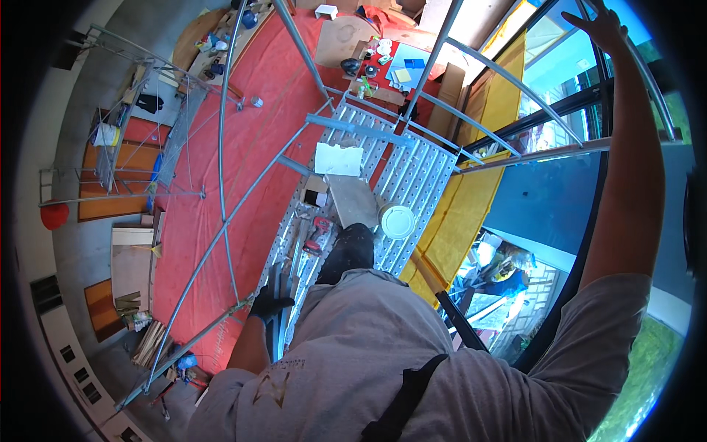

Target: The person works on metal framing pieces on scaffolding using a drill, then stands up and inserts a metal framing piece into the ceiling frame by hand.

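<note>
Our gloved left hand (269, 303) clasps the near scaffold rail (199, 337); our right hand (605, 28), arm raised, spreads against the far window frame (600, 70).

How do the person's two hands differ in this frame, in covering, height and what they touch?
The left hand wears a dark glove; the right hand looks bare. The left hand is low beside the body, gripping the scaffold rail; the right hand is raised overhead, open against the window frame. Both rest on metal framing.

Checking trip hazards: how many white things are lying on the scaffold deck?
2: a white block at the far end of the deck, and a round white lid near the shoe. More may hide under the person.
</note>
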Demonstrator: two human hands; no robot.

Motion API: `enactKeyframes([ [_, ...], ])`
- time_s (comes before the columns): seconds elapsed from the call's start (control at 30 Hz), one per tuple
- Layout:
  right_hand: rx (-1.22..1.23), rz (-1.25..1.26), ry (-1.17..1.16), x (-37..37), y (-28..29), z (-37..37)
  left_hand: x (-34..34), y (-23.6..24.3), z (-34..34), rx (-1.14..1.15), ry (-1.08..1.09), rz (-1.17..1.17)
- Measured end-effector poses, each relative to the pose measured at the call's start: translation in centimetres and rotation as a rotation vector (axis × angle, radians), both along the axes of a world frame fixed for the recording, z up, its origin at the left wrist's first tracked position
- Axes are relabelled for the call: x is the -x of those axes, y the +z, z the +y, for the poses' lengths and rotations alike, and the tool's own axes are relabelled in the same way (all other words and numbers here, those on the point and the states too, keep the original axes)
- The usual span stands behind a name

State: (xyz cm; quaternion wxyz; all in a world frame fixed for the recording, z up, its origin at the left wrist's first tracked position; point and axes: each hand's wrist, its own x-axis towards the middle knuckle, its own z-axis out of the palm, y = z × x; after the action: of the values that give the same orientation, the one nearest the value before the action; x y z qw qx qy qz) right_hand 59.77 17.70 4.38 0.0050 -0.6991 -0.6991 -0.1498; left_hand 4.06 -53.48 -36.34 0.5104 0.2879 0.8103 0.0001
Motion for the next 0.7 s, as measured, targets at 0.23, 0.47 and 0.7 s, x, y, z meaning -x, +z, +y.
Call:
enactKeyframes([
  [0.23, -0.033, 0.063, -0.084, -0.8, -0.6, 1.4, 0.9, -0.5, 0.5, 0.053, -0.067, 0.012],
  [0.47, -0.012, 0.001, 0.012, -0.6, -0.5, 1.0, 0.8, -0.8, 1.3, 0.028, -0.033, -0.090],
  [0.7, 0.014, 0.002, 0.042, 0.3, -0.2, 0.6, 0.7, 0.5, 1.7, 0.014, -0.034, -0.014],
])
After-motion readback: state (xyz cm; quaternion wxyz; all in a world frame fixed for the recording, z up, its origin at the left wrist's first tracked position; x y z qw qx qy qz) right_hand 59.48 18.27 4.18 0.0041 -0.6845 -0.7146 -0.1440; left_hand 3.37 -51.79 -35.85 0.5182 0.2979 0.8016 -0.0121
